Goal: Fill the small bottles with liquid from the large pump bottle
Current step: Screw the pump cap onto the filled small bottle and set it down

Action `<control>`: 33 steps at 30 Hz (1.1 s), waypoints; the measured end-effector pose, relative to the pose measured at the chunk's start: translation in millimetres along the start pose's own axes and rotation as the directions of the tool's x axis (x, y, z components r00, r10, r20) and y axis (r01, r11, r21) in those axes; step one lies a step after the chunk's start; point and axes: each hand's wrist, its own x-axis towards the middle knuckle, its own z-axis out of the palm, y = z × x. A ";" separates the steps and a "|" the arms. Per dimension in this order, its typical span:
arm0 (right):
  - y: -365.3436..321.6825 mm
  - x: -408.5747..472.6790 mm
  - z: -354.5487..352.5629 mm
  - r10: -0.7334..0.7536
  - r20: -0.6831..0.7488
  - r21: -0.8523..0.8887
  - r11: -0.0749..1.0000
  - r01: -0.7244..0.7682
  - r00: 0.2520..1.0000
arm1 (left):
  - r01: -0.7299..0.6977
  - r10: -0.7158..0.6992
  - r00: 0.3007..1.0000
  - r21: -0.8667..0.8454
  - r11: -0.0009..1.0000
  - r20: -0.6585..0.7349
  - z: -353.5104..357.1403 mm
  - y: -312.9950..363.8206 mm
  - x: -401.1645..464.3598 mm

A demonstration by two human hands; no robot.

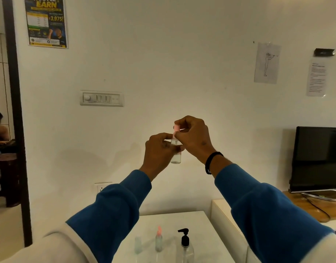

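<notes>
**Small bottle held up at the wall, cap pinched**

Nearest, on the white counter (205, 234), the large pump bottle (185, 245) with its black pump head stands at the right of a short row. Just left of it is a small bottle with a pink cap (158, 241), and further left a pale, blurred small bottle (138, 244) whose detail cannot be made out. The blue sleeves (114, 209) rise on both sides of the row and cover part of the counter's near edge.

Higher up, both hands meet around a clear small bottle (176, 157) held upright in the air. The left hand (159, 150) has its grip curled round the body. The right hand (193, 136), with a black wristband (210, 161), pinches the pink cap (176, 128).

Behind, the wall carries a switch panel (101, 98), a poster (46, 21) and paper sheets (267, 62). A dark monitor (319, 158) stands at the right.
</notes>
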 end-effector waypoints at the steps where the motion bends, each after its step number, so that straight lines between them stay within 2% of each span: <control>1: 0.7 0.5 -0.9 -0.006 0.006 -0.002 1.000 0.006 1.000 | 0.004 -0.004 1.000 -0.001 1.000 0.003 -0.5 -0.2 -0.4; 9: 7.4 -4.5 2.3 0.012 -0.001 -0.013 1.000 -0.012 1.000 | 0.010 -0.009 1.000 -0.003 1.000 0.016 3.5 -6.4 -6.5; 17: 7.9 3.4 -5.2 0.037 0.097 0.100 0.994 -0.047 0.995 | 0.023 -0.023 1.000 -0.038 0.999 0.006 -0.4 -4.9 -1.7; 25: 9.5 -5.9 0.2 0.052 0.060 0.015 0.998 -0.053 0.997 | 0.036 -0.036 0.999 -0.023 0.999 0.013 3.1 -11.2 -6.2; 33: 1.6 -6.8 -0.4 0.032 0.038 0.027 0.999 -0.033 0.999 | 0.038 -0.038 0.999 -0.035 0.999 0.001 0.7 -8.6 -3.2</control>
